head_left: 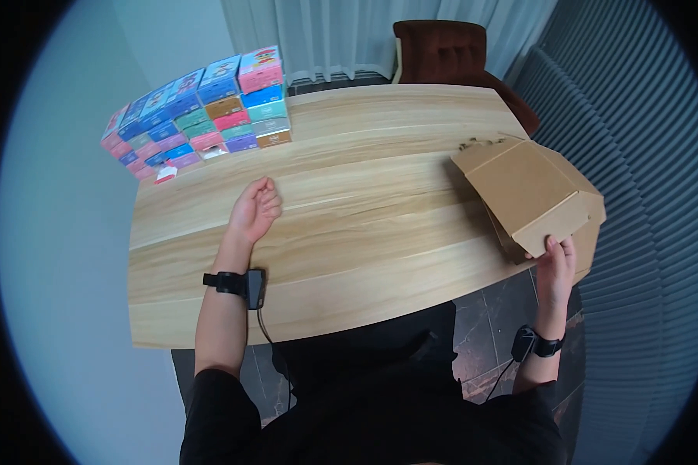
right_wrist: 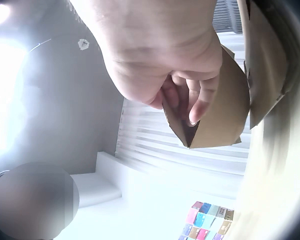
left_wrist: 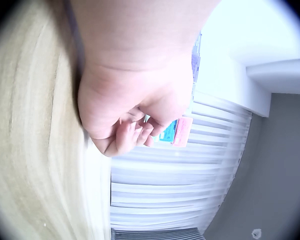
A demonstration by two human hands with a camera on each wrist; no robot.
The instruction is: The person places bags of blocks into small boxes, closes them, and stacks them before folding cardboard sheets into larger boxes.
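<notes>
My left hand (head_left: 256,209) rests on its side on the wooden table with loosely curled fingers. Nothing is in it in the left wrist view, where its fingers (left_wrist: 127,135) bend toward the palm. At the table's right edge, my right hand (head_left: 555,271) pinches a flap of a brown cardboard box (head_left: 520,186). The box leans at a tilt, partly over the edge, with its flaps spread. In the right wrist view the thumb and fingers (right_wrist: 202,100) lie on either side of the folded cardboard (right_wrist: 225,115); part of the grip is hidden.
Several small colourful boxes (head_left: 229,120) are stacked in rows at the table's back left. One small white and red piece (head_left: 165,174) lies before them. A brown chair (head_left: 442,54) stands behind the wooden table (head_left: 349,225), and a ribbed grey curtain (head_left: 636,194) hangs at right.
</notes>
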